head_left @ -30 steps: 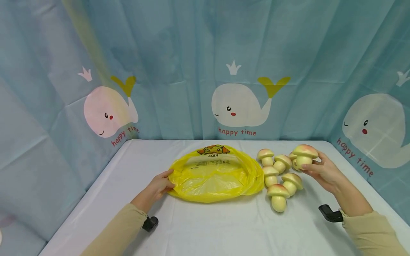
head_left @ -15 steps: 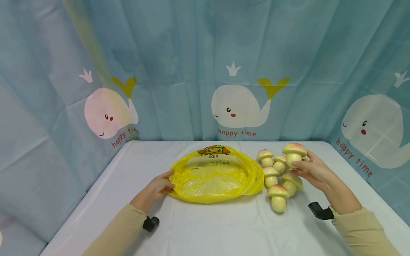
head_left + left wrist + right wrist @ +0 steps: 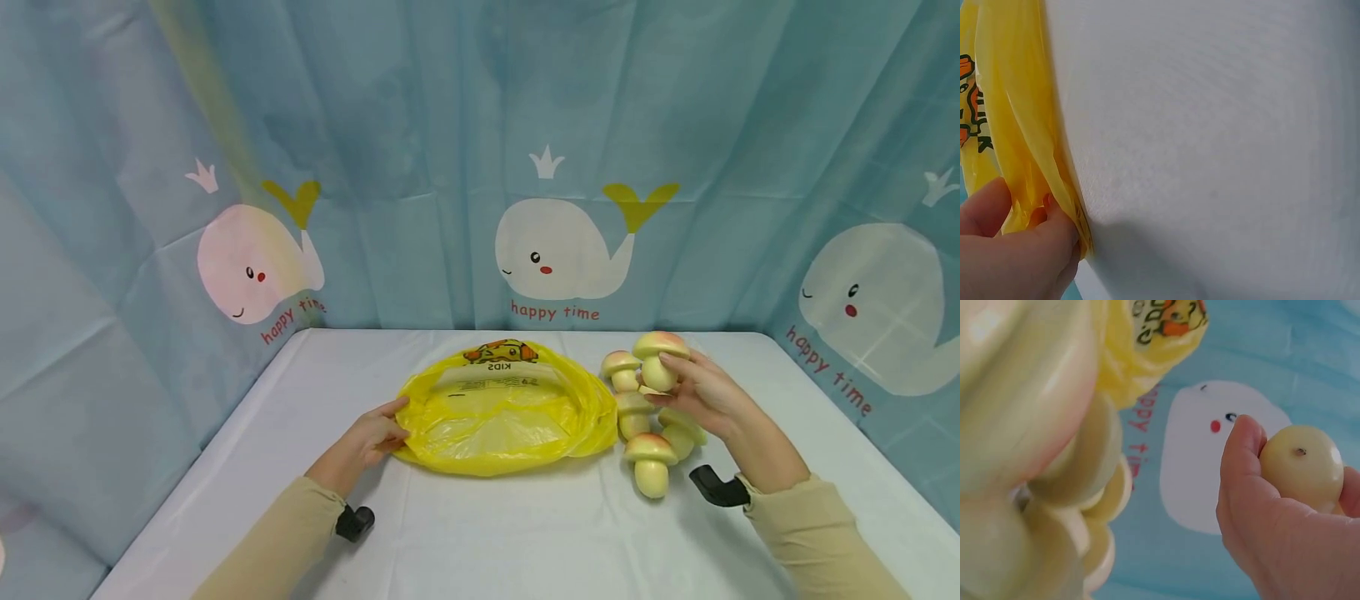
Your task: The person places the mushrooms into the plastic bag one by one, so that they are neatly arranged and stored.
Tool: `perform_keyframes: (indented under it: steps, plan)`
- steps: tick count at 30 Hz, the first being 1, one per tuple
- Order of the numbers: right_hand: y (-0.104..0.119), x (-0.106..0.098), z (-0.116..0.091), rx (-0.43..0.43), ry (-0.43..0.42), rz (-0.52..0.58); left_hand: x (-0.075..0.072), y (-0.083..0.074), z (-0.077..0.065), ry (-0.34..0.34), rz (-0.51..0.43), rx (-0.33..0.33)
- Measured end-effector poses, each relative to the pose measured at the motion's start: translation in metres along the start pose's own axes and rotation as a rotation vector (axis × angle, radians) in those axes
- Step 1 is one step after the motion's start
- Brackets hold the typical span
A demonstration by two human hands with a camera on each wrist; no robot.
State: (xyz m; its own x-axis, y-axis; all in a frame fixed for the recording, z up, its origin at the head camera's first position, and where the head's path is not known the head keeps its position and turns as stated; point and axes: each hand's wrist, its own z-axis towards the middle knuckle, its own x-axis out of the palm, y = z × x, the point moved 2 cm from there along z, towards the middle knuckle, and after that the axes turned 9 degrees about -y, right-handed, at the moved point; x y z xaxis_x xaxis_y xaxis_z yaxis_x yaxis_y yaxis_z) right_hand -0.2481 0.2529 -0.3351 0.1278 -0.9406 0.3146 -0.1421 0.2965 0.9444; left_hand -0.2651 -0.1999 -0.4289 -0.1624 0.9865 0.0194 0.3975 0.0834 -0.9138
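Observation:
A yellow plastic bag [image 3: 487, 417] lies on the table with its mouth spread wide, a printed cartoon at its far side. My left hand [image 3: 369, 437] pinches the bag's left rim; in the left wrist view, thumb and fingers [image 3: 1054, 231] grip the gathered plastic. On the right, my right hand [image 3: 708, 393] holds a toy mushroom [image 3: 659, 354] by its stem, raised above the others. The stem's rounded end [image 3: 1304, 462] faces the right wrist camera. Under and around that hand stand several more pale mushrooms, among them a near one [image 3: 651, 467] and a far one [image 3: 620, 369].
The mushroom cluster sits right against the bag's right edge. A white cloth covers the table [image 3: 480, 533]. Behind it hangs a blue curtain [image 3: 420, 250] printed with whales. Each wrist carries a black camera mount [image 3: 720, 487].
My right hand has moved left with the mushroom, from the cluster's right side to above its middle, toward the bag. The left hand and the bag have stayed in place.

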Motion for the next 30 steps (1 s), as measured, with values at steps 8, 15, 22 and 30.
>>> perform_keyframes:
  steps: [8, 15, 22, 30]
  plan:
    - [-0.002, 0.028, 0.008, 0.061, -0.03, -0.013, 0.001, 0.0, 0.0, -0.01, -0.018, -0.014]
    - [-0.015, 0.053, 0.015, 0.158, -0.068, 0.058, 0.002, 0.0, -0.001, -0.018, -0.028, -0.015]
    - [-0.021, 0.065, 0.021, 0.183, -0.063, 0.083, 0.004, 0.001, -0.003, -0.025, -0.017, -0.005]
    - [-0.02, 0.079, 0.03, 0.2, -0.071, 0.005, 0.002, 0.001, -0.004, -0.032, -0.006, 0.001]
